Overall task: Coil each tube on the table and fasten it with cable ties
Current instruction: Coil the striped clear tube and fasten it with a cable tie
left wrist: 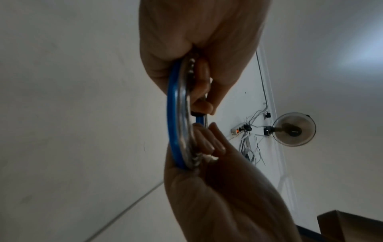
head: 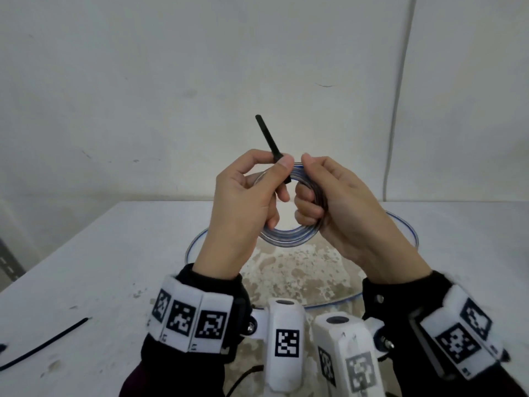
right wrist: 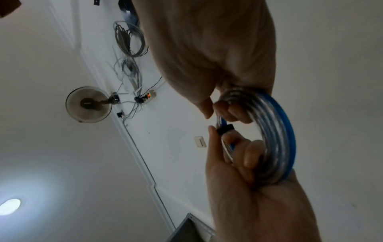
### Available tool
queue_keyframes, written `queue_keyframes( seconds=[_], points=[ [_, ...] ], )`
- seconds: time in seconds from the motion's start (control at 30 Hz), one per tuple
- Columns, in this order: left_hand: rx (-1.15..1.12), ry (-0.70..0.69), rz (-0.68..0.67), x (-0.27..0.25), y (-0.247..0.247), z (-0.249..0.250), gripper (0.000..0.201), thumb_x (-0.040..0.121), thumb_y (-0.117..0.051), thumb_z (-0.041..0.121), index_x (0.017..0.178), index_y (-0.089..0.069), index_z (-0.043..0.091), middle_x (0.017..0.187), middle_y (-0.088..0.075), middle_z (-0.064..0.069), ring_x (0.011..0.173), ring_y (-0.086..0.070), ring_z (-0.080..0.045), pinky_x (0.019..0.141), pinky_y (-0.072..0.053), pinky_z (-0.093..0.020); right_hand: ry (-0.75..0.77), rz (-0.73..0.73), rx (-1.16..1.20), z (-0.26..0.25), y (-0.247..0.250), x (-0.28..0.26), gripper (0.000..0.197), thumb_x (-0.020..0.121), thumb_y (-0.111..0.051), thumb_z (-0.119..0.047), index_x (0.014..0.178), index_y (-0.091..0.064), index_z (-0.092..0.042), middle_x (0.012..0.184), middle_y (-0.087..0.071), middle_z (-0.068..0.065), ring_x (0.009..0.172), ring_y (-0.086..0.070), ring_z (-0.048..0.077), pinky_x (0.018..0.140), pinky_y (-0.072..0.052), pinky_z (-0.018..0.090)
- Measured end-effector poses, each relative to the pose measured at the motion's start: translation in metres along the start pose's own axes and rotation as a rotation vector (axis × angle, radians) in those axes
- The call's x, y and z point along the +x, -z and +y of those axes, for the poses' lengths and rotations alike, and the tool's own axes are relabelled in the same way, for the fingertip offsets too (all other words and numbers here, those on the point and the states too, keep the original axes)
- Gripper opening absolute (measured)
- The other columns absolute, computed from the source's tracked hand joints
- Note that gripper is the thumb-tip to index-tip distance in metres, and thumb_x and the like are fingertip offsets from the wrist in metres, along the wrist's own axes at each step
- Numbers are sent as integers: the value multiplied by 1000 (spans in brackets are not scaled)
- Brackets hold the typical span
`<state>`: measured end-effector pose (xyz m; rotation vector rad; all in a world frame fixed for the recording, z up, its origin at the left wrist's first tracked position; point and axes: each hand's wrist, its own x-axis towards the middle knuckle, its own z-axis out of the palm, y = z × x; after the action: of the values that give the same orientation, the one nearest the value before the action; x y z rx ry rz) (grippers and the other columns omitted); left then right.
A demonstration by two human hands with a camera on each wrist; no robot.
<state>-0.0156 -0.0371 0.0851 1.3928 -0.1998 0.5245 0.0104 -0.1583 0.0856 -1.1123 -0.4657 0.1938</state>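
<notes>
Both hands hold a coil of clear tube with a blue stripe (head: pixel 286 239) up above the table (head: pixel 114 267). A black cable tie (head: pixel 267 136) wraps the top of the coil, and its tail sticks up and to the left. My left hand (head: pixel 279 167) pinches the tie between thumb and forefinger just above the coil. My right hand (head: pixel 306 181) has its fingers curled through and round the coil's right side. The right wrist view shows the coil (right wrist: pixel 277 131) edge-on and the tie's head (right wrist: pixel 225 128) by my right thumb. In the left wrist view, the coil (left wrist: pixel 173 114) runs between both hands.
A second tube (head: pixel 412 233) lies in a wide loose loop on the table beneath the hands. Another black cable tie (head: pixel 48 343) lies at the table's near left. A white wall stands close behind the table. A stained patch marks the table's middle.
</notes>
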Motion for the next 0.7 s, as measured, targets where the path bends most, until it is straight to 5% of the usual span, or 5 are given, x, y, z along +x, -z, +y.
queue_keyframes(
  seconds=[0.1, 0.3, 0.5, 0.7],
  points=[
    [25, -21, 3, -3, -8, -3, 11, 91, -61, 14, 81, -59, 11, 49, -52, -2, 27, -27, -11, 35, -29, -19, 10, 46, -61, -1, 3, 1, 24, 100, -45, -24, 78, -40, -13, 53, -37, 0, 40, -23, 9, 40, -22, 21],
    [25, 10, -3, -1, -7, -3, 12, 90, -61, 15, 83, -56, 8, 50, -56, -2, 26, -27, -10, 36, -30, -19, 42, 139, -80, 0, 1, 1, 25, 104, -35, -22, 81, -35, -11, 55, -40, 1, 39, -24, 9, 38, -26, 19],
    [65, 80, -159, 1, 5, 2, 16, 93, -58, 19, 95, -60, 4, 54, -54, -6, 31, -26, -12, 41, -40, -23, 55, 133, -109, 0, 1, 0, 22, 104, -32, -17, 84, -37, -11, 56, -43, 0, 40, -27, 9, 38, -29, 20],
    [187, -23, -159, 1, 4, -1, 22, 98, -49, 21, 99, -65, 6, 74, -53, -10, 34, -28, -9, 42, -34, -24, 49, 120, -77, 1, 0, 1, 22, 100, -31, -7, 79, -35, -11, 52, -43, 1, 41, -27, 11, 39, -28, 21]
  ],
)
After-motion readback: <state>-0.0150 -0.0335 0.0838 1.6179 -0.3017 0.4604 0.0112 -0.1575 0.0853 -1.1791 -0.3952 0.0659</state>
